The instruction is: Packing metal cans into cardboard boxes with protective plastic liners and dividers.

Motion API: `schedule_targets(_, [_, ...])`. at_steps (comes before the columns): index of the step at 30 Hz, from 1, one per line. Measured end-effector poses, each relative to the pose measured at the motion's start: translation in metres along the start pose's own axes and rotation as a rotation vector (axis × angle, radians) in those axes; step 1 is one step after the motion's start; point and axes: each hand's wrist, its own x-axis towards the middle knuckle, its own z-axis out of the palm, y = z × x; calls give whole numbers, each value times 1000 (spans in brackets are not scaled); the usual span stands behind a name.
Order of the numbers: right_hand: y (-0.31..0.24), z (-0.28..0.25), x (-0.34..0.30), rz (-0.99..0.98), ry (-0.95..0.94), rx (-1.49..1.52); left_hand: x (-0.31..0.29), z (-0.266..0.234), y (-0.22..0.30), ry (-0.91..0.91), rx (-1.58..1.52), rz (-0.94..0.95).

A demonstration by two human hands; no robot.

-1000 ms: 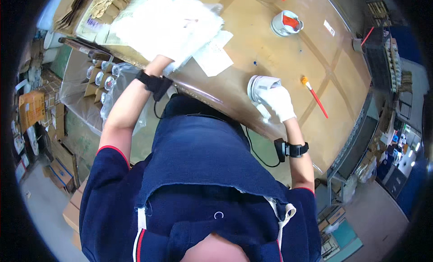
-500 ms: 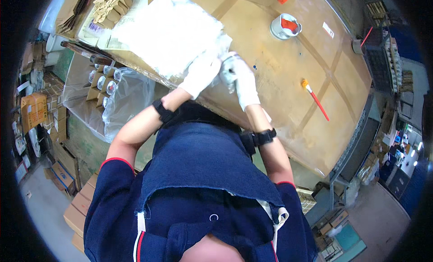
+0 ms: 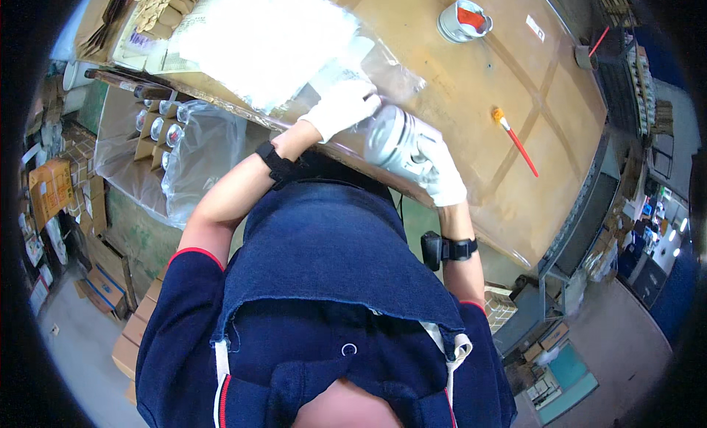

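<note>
My right hand (image 3: 442,174), in a white glove, grips a clear round glass vessel (image 3: 387,137) above the table's near edge. The vessel is tilted and smeared by motion, so its exact kind is unclear. My left hand (image 3: 340,110), also gloved, is beside the vessel's left, its fingers bent inward over the near side of a clear plastic sheet or bag (image 3: 390,73). Whether the fingers pinch that plastic cannot be made out. A bright white pile of plastic (image 3: 258,45) spreads just beyond my left hand.
On the brown-covered table (image 3: 456,89) are a tin (image 3: 456,22) with orange-red inside and a red-handled brush (image 3: 519,148). Folded cardboard pieces (image 3: 166,8) lie far left. Below the left edge, a plastic-lined box (image 3: 210,144) holds several glass vessels between cardboard dividers.
My right hand has moved right and nearer, the glass vessel now plainly visible in it. My hands have parted, uncovering the clear plastic on the table. My left hand has barely shifted.
</note>
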Motion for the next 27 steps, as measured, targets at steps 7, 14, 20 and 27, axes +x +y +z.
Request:
schedule_targets(7, [60,-25,83,-46,404,359,-10,-5,4,-193,-291,-347])
schedule_targets(14, [21,-21,112,-5,288,63,33,-40,80,298,350,571])
schedule_targets(20, [3,-14,123,-341,477,-421,-30,-51,105,-337,-137,406])
schedule_targets(27, [-24,3,104,-459,212,-1611,35,-58,55,150,248,270])
